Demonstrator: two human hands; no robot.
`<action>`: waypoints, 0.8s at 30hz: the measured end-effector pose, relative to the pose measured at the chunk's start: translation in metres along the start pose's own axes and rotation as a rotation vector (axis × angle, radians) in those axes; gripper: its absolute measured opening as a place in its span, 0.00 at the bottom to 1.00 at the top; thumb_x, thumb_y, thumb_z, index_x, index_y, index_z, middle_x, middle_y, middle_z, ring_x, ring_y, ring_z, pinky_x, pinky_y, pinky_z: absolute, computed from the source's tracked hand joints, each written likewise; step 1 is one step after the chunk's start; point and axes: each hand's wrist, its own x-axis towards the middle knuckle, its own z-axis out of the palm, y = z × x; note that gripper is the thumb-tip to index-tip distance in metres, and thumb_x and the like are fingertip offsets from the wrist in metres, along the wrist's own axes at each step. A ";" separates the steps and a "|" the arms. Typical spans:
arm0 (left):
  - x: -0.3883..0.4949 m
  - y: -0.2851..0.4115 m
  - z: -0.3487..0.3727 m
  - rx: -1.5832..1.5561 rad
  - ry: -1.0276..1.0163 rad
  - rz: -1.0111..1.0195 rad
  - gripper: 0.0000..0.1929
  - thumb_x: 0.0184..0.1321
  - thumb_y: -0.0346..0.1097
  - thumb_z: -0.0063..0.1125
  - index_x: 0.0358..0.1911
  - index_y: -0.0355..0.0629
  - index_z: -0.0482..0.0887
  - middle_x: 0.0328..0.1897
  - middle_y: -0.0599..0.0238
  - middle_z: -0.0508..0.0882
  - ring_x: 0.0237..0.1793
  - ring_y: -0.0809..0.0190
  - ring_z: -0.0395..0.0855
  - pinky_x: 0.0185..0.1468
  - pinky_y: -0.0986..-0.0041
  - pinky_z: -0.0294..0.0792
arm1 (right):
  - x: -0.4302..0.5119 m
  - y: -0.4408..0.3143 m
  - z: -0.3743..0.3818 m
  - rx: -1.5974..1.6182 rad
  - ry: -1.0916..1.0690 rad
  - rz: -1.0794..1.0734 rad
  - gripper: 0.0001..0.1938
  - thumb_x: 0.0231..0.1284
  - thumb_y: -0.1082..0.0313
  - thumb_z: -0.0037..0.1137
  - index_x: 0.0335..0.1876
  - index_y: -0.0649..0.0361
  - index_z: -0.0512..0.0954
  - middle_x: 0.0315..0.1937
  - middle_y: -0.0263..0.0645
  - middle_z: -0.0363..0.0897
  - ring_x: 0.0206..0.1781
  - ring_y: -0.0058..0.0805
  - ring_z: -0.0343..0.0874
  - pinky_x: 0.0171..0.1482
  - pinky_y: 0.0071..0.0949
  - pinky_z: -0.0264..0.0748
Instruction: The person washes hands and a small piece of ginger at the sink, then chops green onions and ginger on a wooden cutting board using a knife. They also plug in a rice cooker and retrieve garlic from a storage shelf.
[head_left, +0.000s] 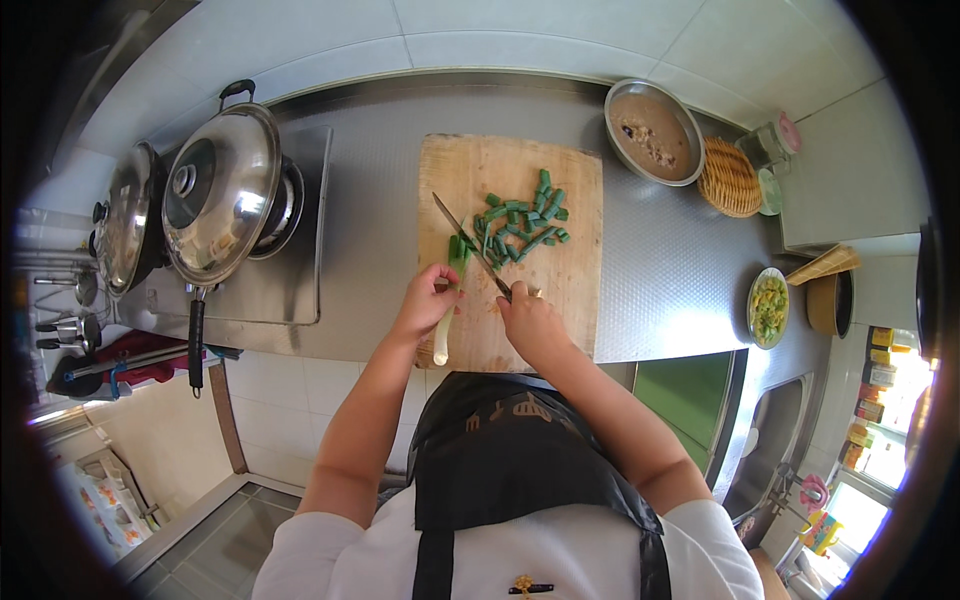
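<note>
My left hand (433, 298) grips a scallion (444, 336) on the left side of a wooden cutting board (571, 315). The white root end points toward me, and the green end lies beside the blade. My right hand (530, 322) is closed around the handle of a kitchen knife (456, 223), whose blade slants up and left across the scallion's green tip. Cut green scallion pieces (517, 217) lie scattered just right of the blade. Whether the edge touches the board cannot be made out.
Left, a lidded wok (225, 202) covers the gas stove (304, 247); its long handle (196, 337) juts past the counter edge. Another lidded pan (127, 225) stands beyond. Right are a metal bowl of brownish liquid (652, 135), a wicker basket (729, 176), a plate of food (769, 307) and a sink (765, 427).
</note>
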 end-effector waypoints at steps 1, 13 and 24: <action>0.001 0.000 -0.002 0.001 -0.007 0.006 0.10 0.51 0.17 0.52 0.36 0.37 0.72 0.34 0.64 0.75 0.33 0.66 0.80 0.31 0.74 0.77 | 0.003 -0.001 0.003 -0.018 0.000 0.021 0.14 0.64 0.59 0.48 0.37 0.64 0.67 0.23 0.57 0.77 0.29 0.57 0.79 0.31 0.48 0.76; 0.002 -0.013 -0.015 -0.188 0.090 -0.098 0.12 0.56 0.22 0.56 0.43 0.26 0.73 0.37 0.53 0.79 0.35 0.54 0.84 0.38 0.71 0.79 | 0.034 0.008 0.037 0.027 0.110 0.020 0.14 0.63 0.58 0.48 0.42 0.64 0.68 0.25 0.57 0.78 0.29 0.56 0.79 0.31 0.48 0.75; 0.014 -0.007 -0.014 -0.107 0.070 -0.118 0.12 0.55 0.24 0.58 0.41 0.24 0.75 0.34 0.53 0.80 0.27 0.57 0.83 0.29 0.72 0.79 | 0.034 -0.012 0.042 -0.104 -0.028 0.120 0.16 0.64 0.54 0.45 0.41 0.63 0.66 0.26 0.56 0.79 0.31 0.57 0.79 0.34 0.49 0.76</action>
